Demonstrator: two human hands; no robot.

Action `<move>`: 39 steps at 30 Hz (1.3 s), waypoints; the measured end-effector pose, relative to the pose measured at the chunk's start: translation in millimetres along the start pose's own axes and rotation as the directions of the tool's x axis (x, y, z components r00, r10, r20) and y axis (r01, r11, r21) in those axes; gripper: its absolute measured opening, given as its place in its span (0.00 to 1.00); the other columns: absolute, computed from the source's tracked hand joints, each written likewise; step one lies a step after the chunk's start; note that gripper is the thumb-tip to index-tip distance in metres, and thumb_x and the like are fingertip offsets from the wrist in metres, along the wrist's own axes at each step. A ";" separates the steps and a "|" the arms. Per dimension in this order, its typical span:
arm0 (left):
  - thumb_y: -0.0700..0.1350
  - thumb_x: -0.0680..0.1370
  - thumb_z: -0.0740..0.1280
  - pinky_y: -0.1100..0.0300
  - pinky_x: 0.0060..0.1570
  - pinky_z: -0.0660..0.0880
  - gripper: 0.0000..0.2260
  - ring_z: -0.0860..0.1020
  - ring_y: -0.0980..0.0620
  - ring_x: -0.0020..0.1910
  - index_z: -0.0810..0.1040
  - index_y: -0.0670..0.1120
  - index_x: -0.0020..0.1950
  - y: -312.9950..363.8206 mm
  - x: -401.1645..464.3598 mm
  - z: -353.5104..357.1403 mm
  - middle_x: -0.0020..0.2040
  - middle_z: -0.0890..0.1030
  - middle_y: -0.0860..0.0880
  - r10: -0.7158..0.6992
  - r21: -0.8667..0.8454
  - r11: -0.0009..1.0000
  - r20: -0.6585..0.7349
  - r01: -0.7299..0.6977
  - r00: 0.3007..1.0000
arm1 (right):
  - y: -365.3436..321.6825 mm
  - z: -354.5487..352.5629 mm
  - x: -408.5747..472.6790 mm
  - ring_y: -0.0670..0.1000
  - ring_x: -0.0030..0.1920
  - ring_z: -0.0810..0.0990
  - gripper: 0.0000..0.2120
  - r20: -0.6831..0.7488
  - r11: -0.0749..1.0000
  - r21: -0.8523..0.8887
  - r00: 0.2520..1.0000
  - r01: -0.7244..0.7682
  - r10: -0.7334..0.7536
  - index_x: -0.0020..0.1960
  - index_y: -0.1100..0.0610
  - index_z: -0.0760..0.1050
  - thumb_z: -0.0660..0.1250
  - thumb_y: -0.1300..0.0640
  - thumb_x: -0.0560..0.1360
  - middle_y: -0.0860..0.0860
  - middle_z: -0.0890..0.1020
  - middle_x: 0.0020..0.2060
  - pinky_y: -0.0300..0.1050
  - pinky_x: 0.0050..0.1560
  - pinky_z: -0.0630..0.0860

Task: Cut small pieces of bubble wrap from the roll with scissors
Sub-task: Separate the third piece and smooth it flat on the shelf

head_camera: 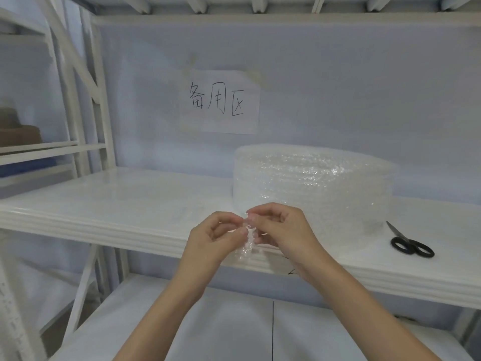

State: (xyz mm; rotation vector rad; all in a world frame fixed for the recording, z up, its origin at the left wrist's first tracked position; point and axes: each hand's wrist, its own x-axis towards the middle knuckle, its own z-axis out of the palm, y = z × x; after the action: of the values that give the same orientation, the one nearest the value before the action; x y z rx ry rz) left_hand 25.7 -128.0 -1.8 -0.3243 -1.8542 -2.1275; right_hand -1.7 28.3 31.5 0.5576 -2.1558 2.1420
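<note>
we pinch the bubble wrap piece (247, 239) in left hand (213, 241) and right hand (279, 230); keep it taut, then fetch the scissors (410, 243).

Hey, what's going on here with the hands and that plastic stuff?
A person is pinching a small piece of bubble wrap between the left hand and right hand, in front of the shelf. The bubble wrap roll stands on it, and black-handled scissors lie untouched to its right.
</note>
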 end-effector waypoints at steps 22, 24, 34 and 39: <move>0.37 0.77 0.70 0.64 0.46 0.82 0.04 0.83 0.46 0.44 0.81 0.42 0.51 7.8 73.3 -119.4 0.47 0.83 0.40 0.111 0.237 0.971 -0.311 -0.036 0.944 | 32.0 54.9 89.4 0.51 0.32 0.83 0.13 -0.036 0.940 -0.338 0.997 0.049 -0.065 0.55 0.54 0.78 0.71 0.61 0.71 0.58 0.86 0.36 0.48 0.48 0.82; 0.37 0.78 0.68 0.66 0.44 0.82 0.03 0.82 0.48 0.42 0.80 0.43 0.49 7.7 83.3 -133.2 0.47 0.82 0.41 0.107 0.221 0.975 -0.346 -0.030 0.932 | 37.4 58.4 94.6 0.49 0.29 0.80 0.12 -0.038 0.914 -0.402 0.997 0.049 -0.070 0.55 0.53 0.77 0.70 0.61 0.72 0.57 0.85 0.32 0.46 0.43 0.79; 0.40 0.79 0.65 0.55 0.48 0.79 0.06 0.80 0.47 0.42 0.81 0.42 0.48 -1.2 100.8 -151.6 0.45 0.82 0.43 -0.025 0.077 0.995 -0.365 0.058 0.931 | 47.9 79.6 122.9 0.53 0.25 0.71 0.11 -0.086 0.917 -0.370 0.989 -0.146 0.122 0.52 0.58 0.75 0.69 0.64 0.70 0.59 0.80 0.32 0.41 0.30 0.71; 0.39 0.79 0.64 0.59 0.42 0.80 0.07 0.80 0.48 0.39 0.80 0.40 0.45 0.9 105.7 -155.1 0.42 0.80 0.42 -0.108 -0.050 0.994 -0.375 0.096 0.921 | 50.0 86.6 134.8 0.51 0.23 0.71 0.12 -0.090 0.910 -0.371 0.983 -0.183 0.161 0.53 0.58 0.73 0.70 0.62 0.71 0.56 0.79 0.32 0.40 0.30 0.71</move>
State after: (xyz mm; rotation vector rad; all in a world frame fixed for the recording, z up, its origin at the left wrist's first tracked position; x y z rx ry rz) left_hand -68.2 -289.6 15.1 0.1739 -1.6447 -2.1042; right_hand -123.5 -86.5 19.0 0.2792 -2.5763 1.7076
